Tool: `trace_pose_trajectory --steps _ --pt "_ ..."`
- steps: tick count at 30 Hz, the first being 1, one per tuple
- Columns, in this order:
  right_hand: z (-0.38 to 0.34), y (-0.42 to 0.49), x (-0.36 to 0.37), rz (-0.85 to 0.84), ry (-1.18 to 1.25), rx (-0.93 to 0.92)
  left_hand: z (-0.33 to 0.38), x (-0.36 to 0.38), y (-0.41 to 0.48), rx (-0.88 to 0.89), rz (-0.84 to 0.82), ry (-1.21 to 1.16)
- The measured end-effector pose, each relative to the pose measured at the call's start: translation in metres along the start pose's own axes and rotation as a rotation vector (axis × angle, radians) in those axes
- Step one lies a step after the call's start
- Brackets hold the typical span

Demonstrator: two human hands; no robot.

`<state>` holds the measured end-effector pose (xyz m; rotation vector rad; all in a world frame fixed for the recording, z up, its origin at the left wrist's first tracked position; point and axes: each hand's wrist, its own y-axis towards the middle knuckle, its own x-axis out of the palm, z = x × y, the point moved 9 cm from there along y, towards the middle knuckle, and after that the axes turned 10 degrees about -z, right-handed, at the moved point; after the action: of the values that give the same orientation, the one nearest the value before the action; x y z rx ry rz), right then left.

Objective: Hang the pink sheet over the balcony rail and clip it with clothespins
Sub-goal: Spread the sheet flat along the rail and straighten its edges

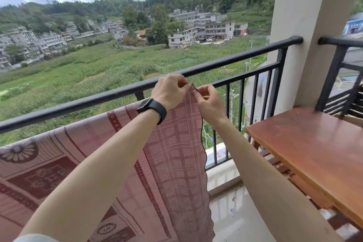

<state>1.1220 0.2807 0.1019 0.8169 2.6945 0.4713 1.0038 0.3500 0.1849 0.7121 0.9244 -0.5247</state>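
The pink patterned sheet (172,143) hangs on my side of the black balcony rail (225,61), its top edge running just below the rail from the far left to the middle. Its right edge is scalloped and drops toward the floor. My left hand (170,91), with a black watch on the wrist, pinches the sheet's upper right corner. Right beside it, my right hand (209,102) pinches the same corner. Both hands sit just in front of the rail. No clothespin is visible.
A brown wooden table (306,147) stands at the right, close to my right arm. A pale pillar (306,25) interrupts the rail, and a second railing section (341,68) continues beyond it. The tiled floor (231,212) looks wet. Fields and buildings lie far below.
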Motion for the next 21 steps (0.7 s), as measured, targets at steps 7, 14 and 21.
trace_pose_trajectory --steps 7,14,21 --pt "0.046 -0.017 0.023 -0.168 0.044 0.169 0.0 0.008 0.004 -0.003 0.02 0.08" --pt "0.053 -0.015 0.003 -0.024 0.098 0.107 0.005 0.011 0.014 -0.006 0.023 0.046" --pt "0.034 0.004 0.025 -0.268 0.349 0.137 0.005 0.013 0.013 0.019 -0.025 0.037"
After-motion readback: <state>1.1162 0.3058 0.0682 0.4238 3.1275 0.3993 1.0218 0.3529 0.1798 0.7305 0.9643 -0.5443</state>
